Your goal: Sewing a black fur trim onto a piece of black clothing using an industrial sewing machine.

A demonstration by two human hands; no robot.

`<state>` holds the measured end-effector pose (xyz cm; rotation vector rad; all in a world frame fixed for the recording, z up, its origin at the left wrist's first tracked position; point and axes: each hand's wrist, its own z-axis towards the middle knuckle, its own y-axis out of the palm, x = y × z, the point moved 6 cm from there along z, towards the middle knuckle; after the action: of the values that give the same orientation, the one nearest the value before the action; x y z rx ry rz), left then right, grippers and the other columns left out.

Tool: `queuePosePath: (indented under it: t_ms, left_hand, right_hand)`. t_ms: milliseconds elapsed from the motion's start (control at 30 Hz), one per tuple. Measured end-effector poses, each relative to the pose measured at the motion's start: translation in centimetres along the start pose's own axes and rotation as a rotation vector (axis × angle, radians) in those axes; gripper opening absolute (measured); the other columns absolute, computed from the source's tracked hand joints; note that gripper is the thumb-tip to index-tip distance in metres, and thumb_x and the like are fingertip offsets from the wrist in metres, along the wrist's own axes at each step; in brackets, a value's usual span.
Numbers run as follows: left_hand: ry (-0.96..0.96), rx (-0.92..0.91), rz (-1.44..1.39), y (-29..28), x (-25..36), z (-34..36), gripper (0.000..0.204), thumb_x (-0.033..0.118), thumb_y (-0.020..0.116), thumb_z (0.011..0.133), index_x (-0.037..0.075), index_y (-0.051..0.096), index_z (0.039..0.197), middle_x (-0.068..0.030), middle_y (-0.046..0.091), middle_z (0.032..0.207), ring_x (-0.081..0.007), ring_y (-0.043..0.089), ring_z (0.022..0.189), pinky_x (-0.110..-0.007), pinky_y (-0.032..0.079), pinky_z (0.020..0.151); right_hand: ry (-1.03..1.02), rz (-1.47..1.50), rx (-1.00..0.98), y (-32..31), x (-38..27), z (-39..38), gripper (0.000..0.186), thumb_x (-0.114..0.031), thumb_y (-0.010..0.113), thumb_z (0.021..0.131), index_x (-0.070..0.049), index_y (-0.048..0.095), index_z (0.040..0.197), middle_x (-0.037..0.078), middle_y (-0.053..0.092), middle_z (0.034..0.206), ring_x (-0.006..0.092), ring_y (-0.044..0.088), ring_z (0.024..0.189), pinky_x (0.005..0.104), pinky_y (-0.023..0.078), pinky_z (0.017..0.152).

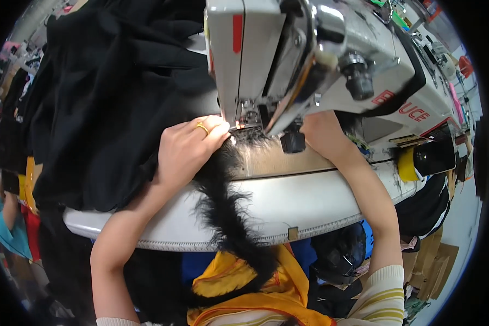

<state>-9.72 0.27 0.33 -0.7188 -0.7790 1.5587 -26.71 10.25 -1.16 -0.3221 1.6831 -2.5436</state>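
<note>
A white sewing machine (261,51) stands before me, its lamp lighting the needle area. My left hand (187,146), with a gold ring on one finger, is closed at the left of the presser foot, pinching the edge of a black feathery fur trim (225,201). From there the trim hangs over the table's front edge down to my lap. Black fabric (114,103) spreads under and beyond my left wrist. To the right of the needle, my right hand (325,135) reaches behind the machine's front parts. Its fingers are hidden there, so its grip does not show.
The white machine table (174,223) has a measuring tape along its curved front edge. A dark device with a yellow piece (409,163) sits at the right end. Cardboard (434,266) stands at lower right. At the far left, another person's teal sleeve (11,231) shows.
</note>
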Motion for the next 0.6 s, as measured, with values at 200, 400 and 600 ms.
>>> queuePosePath:
  t_ms: [200,400,600]
  left_hand:
    - [0.086,0.006,-0.014,1.2,-0.2,1.2,0.013,0.020,0.069,0.073,0.010,0.065,0.079,-0.0011,0.063,0.080,-0.0148,0.062,0.079,-0.027,0.051,0.063]
    - [0.181,0.048,0.030,1.3,-1.2,1.6,0.012,0.019,0.069,0.071,0.010,0.065,0.077,-0.0003,0.063,0.081,-0.0134,0.060,0.079,-0.026,0.050,0.062]
    - [0.218,-0.026,0.086,1.6,-1.2,1.8,0.010,0.019,0.067,0.073,0.009,0.065,0.075,0.0001,0.059,0.074,-0.0120,0.058,0.079,-0.025,0.050,0.059]
  right_hand:
    - [0.235,0.161,0.155,1.5,3.0,-1.6,0.038,-0.026,0.070,0.074,-0.003,0.059,0.101,0.014,0.059,0.097,0.0331,0.056,0.092,0.0419,0.045,0.080]
    - [0.254,-0.060,0.154,1.7,3.1,-0.2,0.045,-0.023,0.071,0.070,-0.001,0.057,0.107,0.018,0.057,0.106,0.0362,0.052,0.101,0.0453,0.041,0.087]
    - [0.163,-0.098,0.143,1.4,2.6,-0.4,0.039,-0.023,0.067,0.074,-0.003,0.057,0.106,0.013,0.059,0.101,0.0318,0.056,0.097,0.0421,0.044,0.084]
